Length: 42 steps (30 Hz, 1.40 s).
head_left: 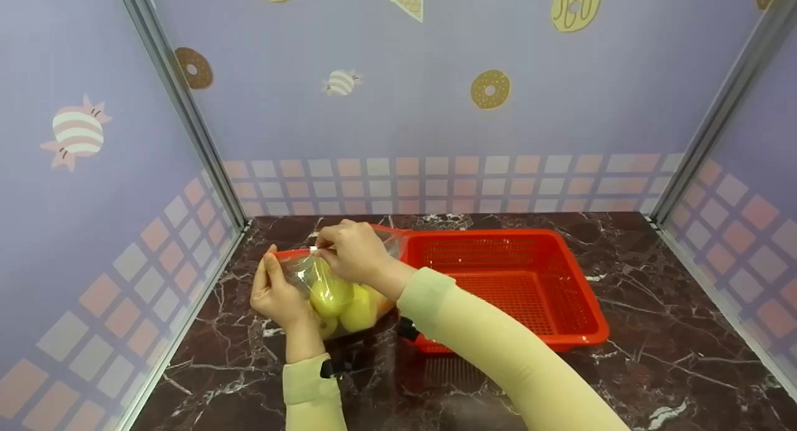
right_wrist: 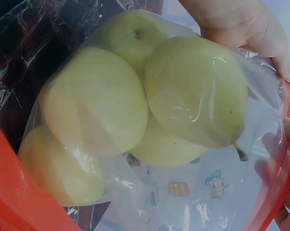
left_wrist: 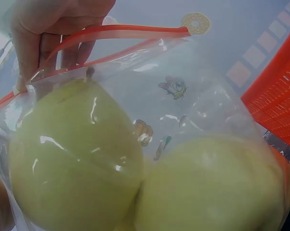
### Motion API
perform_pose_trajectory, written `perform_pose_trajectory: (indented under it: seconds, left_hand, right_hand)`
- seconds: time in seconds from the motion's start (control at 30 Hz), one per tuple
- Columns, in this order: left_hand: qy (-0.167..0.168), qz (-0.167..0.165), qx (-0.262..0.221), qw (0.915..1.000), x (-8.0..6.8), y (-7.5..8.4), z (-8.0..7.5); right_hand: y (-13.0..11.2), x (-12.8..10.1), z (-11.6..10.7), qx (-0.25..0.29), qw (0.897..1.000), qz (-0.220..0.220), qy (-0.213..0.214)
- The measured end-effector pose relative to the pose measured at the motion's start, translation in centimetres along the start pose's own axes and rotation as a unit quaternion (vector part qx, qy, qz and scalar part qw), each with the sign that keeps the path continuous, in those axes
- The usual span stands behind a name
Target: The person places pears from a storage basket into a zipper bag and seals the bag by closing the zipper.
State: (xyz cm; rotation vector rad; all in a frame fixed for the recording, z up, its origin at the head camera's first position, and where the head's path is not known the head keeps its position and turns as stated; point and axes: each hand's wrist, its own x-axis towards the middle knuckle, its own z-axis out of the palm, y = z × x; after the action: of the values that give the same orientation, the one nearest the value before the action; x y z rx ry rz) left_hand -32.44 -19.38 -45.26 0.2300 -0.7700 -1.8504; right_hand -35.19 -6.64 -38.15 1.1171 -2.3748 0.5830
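A clear zip bag (left_wrist: 217, 91) with a red zip strip and small cartoon prints holds several yellow-green pears (right_wrist: 198, 91). My left hand (head_left: 277, 297) pinches the bag's left top corner between thumb and fingers. Beside it, my right hand (head_left: 353, 253) pinches the small white slider (head_left: 314, 250) on the zip, near that same corner. To the right of the slider, the two red strips (left_wrist: 125, 32) stand apart in the left wrist view. The pears lie low in the bag, one with its dark stem (right_wrist: 240, 151) showing.
A red plastic basket (head_left: 492, 233) stands right of the bag, close against it. Under both is a dark marbled tabletop (head_left: 647, 306). Lilac panels (head_left: 436, 126) with sweets printed on them enclose the back and sides.
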Motion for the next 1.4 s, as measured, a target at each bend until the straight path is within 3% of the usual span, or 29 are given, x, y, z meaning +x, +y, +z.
perform_pose_trajectory:
  seconds: [0.63, 1.1, 1.4]
  left_hand:
    - [0.034, -0.027, -0.029, 0.9986, 0.6, 0.1, -0.2]
    - [0.047, -0.019, -0.042, 0.9978, 1.0, 0.1, -0.5]
    - [0.057, -0.019, -0.017, 0.9981, 1.0, 0.1, -0.5]
  right_hand:
    - [2.5, -1.0, -0.6, 0.016, 1.0, 0.023, -0.011]
    - [4.6, -1.7, -1.3, 0.024, 0.998, 0.04, -0.035]
    - [6.0, -2.1, -1.7, 0.035, 0.998, 0.04, -0.037]
